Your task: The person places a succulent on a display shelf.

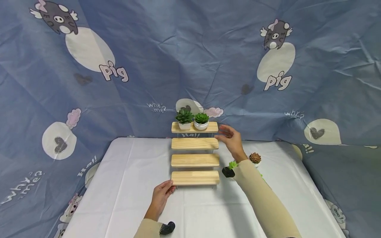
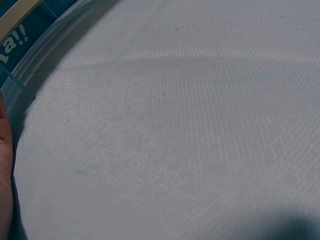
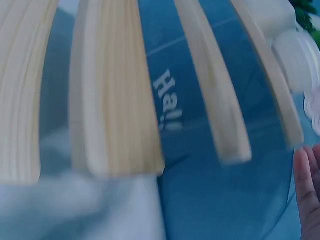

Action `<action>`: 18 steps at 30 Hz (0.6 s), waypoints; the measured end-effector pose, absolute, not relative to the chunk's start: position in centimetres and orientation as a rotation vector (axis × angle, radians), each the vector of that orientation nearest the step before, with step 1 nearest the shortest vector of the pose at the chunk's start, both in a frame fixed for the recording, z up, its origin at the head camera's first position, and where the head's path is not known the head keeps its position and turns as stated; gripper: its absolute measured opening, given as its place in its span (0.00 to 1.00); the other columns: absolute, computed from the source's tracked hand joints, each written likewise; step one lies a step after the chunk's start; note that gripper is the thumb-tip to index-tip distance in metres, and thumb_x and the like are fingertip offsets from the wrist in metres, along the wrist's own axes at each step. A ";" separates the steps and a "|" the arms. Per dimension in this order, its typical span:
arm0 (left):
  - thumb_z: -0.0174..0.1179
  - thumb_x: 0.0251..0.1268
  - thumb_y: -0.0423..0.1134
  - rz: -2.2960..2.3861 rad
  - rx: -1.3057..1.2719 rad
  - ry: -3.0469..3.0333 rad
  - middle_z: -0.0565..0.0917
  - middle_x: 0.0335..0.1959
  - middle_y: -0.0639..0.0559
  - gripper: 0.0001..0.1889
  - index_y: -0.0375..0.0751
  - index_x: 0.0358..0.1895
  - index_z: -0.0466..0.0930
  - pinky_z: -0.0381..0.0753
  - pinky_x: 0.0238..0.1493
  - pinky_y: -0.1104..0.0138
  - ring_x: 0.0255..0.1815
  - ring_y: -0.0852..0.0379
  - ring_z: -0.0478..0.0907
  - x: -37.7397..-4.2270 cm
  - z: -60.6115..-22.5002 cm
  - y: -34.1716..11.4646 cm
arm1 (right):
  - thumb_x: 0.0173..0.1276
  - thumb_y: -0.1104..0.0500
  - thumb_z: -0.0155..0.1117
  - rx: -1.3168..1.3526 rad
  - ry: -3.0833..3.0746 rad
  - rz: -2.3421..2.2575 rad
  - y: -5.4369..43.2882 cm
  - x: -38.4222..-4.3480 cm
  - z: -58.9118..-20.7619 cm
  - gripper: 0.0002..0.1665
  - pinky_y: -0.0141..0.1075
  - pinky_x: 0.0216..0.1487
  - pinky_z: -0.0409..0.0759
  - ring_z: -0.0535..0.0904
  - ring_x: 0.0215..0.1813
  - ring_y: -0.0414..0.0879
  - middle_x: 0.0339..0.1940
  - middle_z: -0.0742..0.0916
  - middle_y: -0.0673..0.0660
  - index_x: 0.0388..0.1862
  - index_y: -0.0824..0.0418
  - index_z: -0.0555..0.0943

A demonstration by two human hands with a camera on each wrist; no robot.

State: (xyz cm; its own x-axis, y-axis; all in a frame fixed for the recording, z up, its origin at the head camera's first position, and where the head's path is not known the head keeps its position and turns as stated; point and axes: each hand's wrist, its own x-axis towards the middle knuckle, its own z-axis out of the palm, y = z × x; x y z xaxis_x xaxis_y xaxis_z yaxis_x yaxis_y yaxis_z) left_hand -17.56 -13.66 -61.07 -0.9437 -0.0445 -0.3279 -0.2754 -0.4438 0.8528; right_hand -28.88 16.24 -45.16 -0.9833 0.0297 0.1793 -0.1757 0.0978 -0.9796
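Note:
A wooden shelf [image 1: 194, 160] with several stepped tiers stands on the white-covered table. On its top tier are two green succulents in white pots, a spiky one [image 1: 184, 116] at left and a rounder one [image 1: 201, 119] beside it. My left hand [image 1: 161, 195] grips the front left corner of the lowest tier, thumb uppermost; the left wrist view catches only its edge. Beside the right end of the upper tiers is my right hand [image 1: 232, 140], fingers loosely extended and holding nothing. The right wrist view shows its fingers [image 3: 304, 175] near the top tier's end.
Right of the shelf, partly behind my right forearm, are a light green succulent [image 1: 233, 164] with a black pot [image 1: 228, 172] and a brown succulent [image 1: 255, 158]. White cloth [image 1: 134, 172] covers the table. A blue printed curtain [image 1: 190, 66] hangs behind and at both sides.

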 end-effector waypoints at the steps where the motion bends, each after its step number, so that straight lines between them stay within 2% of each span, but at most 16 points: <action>1: 0.61 0.66 0.31 2.516 -0.450 1.576 0.83 0.29 0.51 0.05 0.31 0.39 0.81 0.82 0.38 0.72 0.32 0.60 0.81 -17.5 -61.1 -13.7 | 0.60 0.67 0.70 0.149 -2.207 2.011 16.6 -28.7 -45.4 0.34 0.37 0.57 0.77 0.73 0.63 0.58 0.63 0.76 0.66 0.65 0.69 0.70; 12: 0.59 0.68 0.31 2.494 -0.474 1.568 0.83 0.28 0.51 0.05 0.31 0.39 0.82 0.82 0.39 0.72 0.32 0.61 0.81 -17.3 -60.8 -13.7 | 0.60 0.65 0.71 0.018 -2.247 1.997 21.4 -26.7 -47.5 0.33 0.30 0.52 0.80 0.72 0.64 0.59 0.64 0.75 0.67 0.64 0.65 0.72; 15: 0.59 0.67 0.31 2.493 -0.479 1.566 0.83 0.28 0.51 0.04 0.32 0.39 0.82 0.82 0.38 0.72 0.32 0.61 0.81 -17.4 -60.8 -13.7 | 0.60 0.62 0.72 -0.005 -2.266 1.989 23.1 -26.0 -48.0 0.33 0.29 0.50 0.80 0.71 0.64 0.59 0.62 0.77 0.63 0.64 0.65 0.71; 18: 0.59 0.67 0.31 2.488 -0.479 1.578 0.83 0.29 0.51 0.04 0.32 0.39 0.82 0.82 0.38 0.72 0.32 0.60 0.81 -17.4 -60.7 -13.6 | 0.60 0.60 0.72 -0.008 -2.270 1.988 24.7 -25.2 -48.7 0.33 0.28 0.48 0.80 0.74 0.61 0.54 0.58 0.79 0.57 0.63 0.65 0.72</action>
